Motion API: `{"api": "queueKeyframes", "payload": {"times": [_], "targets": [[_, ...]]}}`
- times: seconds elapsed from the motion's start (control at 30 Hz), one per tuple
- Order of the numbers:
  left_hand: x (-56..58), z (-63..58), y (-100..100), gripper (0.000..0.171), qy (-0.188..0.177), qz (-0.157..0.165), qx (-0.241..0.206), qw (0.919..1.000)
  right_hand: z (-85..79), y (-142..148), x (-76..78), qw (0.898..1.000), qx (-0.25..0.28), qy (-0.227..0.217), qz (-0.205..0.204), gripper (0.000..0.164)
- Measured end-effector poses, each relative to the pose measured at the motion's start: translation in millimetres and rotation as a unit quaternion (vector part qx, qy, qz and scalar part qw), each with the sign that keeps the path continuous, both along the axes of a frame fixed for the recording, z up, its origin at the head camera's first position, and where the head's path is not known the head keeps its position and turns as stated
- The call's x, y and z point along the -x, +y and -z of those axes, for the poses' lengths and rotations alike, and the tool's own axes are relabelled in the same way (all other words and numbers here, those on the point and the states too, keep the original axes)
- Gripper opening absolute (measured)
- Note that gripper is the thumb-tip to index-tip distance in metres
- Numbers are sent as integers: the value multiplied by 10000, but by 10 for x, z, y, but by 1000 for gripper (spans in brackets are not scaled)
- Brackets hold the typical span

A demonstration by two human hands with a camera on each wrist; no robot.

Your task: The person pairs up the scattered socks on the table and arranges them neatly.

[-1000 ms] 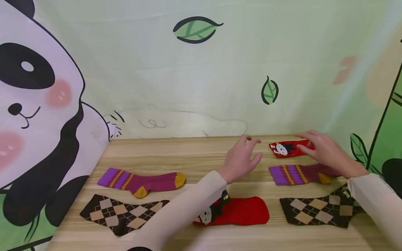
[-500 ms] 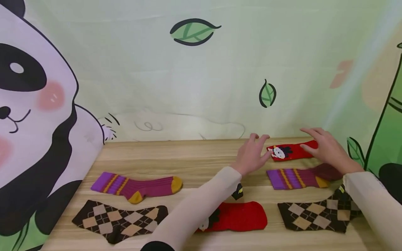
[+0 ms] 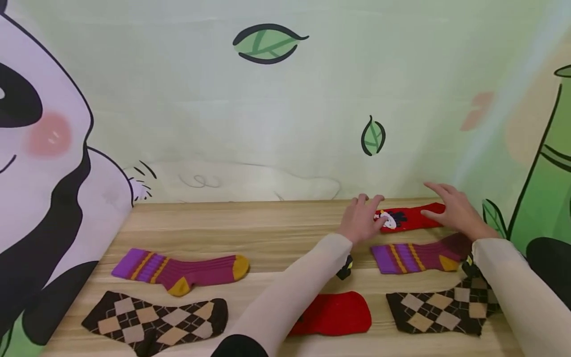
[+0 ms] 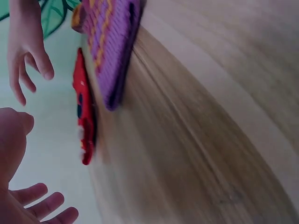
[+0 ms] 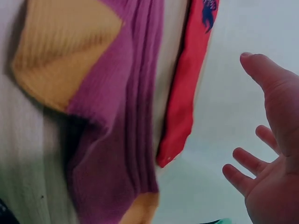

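Observation:
At the back right lies a red sock [image 3: 417, 218] with a white cartoon figure at one end. My left hand [image 3: 362, 220] hovers by that figured end, fingers spread and slightly bent. Over the sock's other end is my right hand [image 3: 459, 212], its thumb apart from the fingers. The right wrist view shows the right hand [image 5: 275, 172] off the red sock [image 5: 180, 93], holding nothing. In the left wrist view, a gap separates the left hand [image 4: 18, 186] from the red sock [image 4: 85, 112]. A purple-and-maroon sock [image 3: 419, 255] with a mustard heel lies just in front.
A second red sock [image 3: 339, 313] lies partly under the left sleeve. An argyle sock [image 3: 439, 307] is at the front right, another argyle sock [image 3: 156, 320] at the front left. Behind the latter lies another purple-and-maroon sock [image 3: 192, 272]. A panda-printed backdrop [image 3: 276, 114] borders the wooden table [image 3: 232, 223].
My left hand has moved right, up to the figured end of the far red sock. The right hand has stayed near the other end, lifting a little. The head view has shifted right.

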State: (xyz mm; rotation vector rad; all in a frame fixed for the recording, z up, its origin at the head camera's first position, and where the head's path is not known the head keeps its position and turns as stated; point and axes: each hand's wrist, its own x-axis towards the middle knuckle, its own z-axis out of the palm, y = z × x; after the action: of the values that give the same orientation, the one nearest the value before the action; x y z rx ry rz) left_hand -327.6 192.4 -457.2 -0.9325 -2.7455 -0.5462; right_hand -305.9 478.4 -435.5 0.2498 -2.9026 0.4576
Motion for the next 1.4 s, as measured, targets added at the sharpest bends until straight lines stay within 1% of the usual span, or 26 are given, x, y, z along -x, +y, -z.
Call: {"api": "queueKeyframes", "payload": {"times": [0.1, 0.2, 0.3, 0.4, 0.53, 0.63, 0.77, 0.93, 1.07, 1.2, 1.3, 1.4], "targets": [[62, 82, 39, 55, -229, -131, 113, 9996, 64, 61, 43, 9997, -27, -242, 103, 93], [101, 151, 65, 57, -527, -207, 163, 9983, 126, 122, 83, 9992, -22, -385, 145, 94], [108, 177, 103, 57, -668, -203, 265, 9972, 173, 193, 104, 9985, 13, -513, 208, 95], [99, 182, 161, 55, -744, -121, 394, 9964, 225, 276, 102, 9973, -7, -671, 311, 96], [80, 175, 212, 51, -787, -57, 692, 9945, 294, 332, 108, 9960, -91, -778, 428, 96], [73, 185, 231, 49, -720, -151, 901, 9932, 328, 305, 129, 9959, -117, -760, 467, 94], [74, 210, 247, 46, -589, -297, 1129, 9914, 323, 226, 154, 9954, -196, -804, 486, 92], [67, 225, 261, 42, -522, -236, 1423, 9882, 293, 151, 165, 9925, -268, -1067, 540, 92], [63, 208, 246, 36, -438, -254, 1421, 9886, 297, 132, 204, 9918, -201, -1128, 559, 90], [53, 197, 227, 31, -447, -259, 1402, 9888, 332, 164, 238, 9926, -270, -1117, 402, 89], [36, 194, 219, 31, -484, -217, 1434, 9882, 347, 175, 232, 9909, -329, -1281, 255, 89], [27, 188, 219, 30, -510, -197, 1386, 9888, 342, 174, 218, 9883, -314, -1481, 207, 89]]}}
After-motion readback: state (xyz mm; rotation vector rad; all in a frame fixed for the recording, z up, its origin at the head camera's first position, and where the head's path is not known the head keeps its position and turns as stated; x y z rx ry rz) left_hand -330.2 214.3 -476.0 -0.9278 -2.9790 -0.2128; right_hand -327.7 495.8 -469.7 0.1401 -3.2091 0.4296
